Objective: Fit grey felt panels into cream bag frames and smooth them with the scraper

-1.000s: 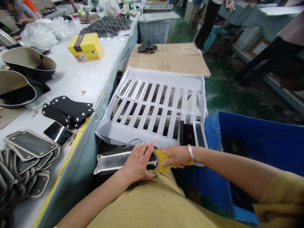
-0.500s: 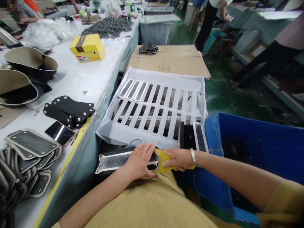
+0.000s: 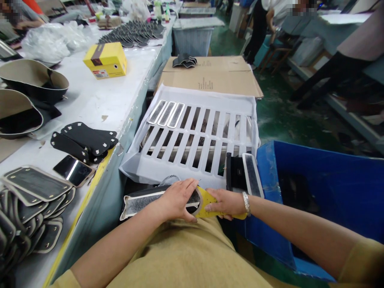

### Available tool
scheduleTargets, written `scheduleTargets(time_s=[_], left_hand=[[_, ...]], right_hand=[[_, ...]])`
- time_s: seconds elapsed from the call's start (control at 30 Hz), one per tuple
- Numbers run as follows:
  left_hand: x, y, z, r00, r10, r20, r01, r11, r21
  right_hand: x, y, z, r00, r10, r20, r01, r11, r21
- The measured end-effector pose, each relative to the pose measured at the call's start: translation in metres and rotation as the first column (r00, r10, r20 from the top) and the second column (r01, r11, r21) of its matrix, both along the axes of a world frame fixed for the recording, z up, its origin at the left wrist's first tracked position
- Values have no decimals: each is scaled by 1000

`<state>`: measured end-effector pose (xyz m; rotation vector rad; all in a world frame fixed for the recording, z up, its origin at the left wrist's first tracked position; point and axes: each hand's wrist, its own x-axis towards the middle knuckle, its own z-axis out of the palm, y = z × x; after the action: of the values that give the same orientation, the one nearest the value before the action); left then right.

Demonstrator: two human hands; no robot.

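Low in front of me lies a long black item with a grey, cream-edged top panel [image 3: 141, 203]. My left hand [image 3: 179, 199] is clasped over its right end, fingers at the far edge and thumb at the near one. My right hand [image 3: 226, 203] grips a yellow flat piece [image 3: 207, 200] with a curved end, which meets the panel's right end beside my left hand; how far it goes in is hidden. Beyond my hands is a white slotted sheet [image 3: 177, 168], bearing several white-edged grey strips [image 3: 167, 114] at its far left.
An open blue bin [image 3: 270, 168] stands at right, beside a black item with a white-edged strip [image 3: 253, 176]. The left table holds black panels [image 3: 39, 182], a phone [image 3: 73, 170] and a yellow box [image 3: 106, 60]. Cardboard [image 3: 210, 76] lies behind the sheet. Other people stand farther back.
The view has shifted slightly. Both hands keep their holds on the panel and the yellow piece, with hardly any movement. A person at the back right has leaned lower.
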<state>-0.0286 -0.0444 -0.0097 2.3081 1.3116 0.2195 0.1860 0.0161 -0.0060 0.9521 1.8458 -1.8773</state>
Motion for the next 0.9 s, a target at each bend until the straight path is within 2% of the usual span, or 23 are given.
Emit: scheduleTargets(time_s=[0.13, 0.33, 0.53, 0.67, 0.9], left_hand=[[2, -4, -2, 999, 35, 9, -35, 999, 24], [2, -11, -5, 996, 82, 31, -84, 995, 55], [-3, 0, -4, 999, -6, 49, 6, 1000, -2], [-4, 9, -2, 996, -73, 59, 76, 996, -47], [-2, 6, 0, 999, -30, 44, 33, 996, -82]], right_hand=[[-3, 6, 5, 999, 42, 7, -42, 999, -33], [-6, 12, 8, 993, 118, 17, -118, 993, -14], [2, -5, -7, 1000, -29, -7, 29, 999, 18], [4, -11, -8, 993, -113, -36, 112, 994, -6], [2, -7, -3, 997, -77, -1, 77, 997, 15]])
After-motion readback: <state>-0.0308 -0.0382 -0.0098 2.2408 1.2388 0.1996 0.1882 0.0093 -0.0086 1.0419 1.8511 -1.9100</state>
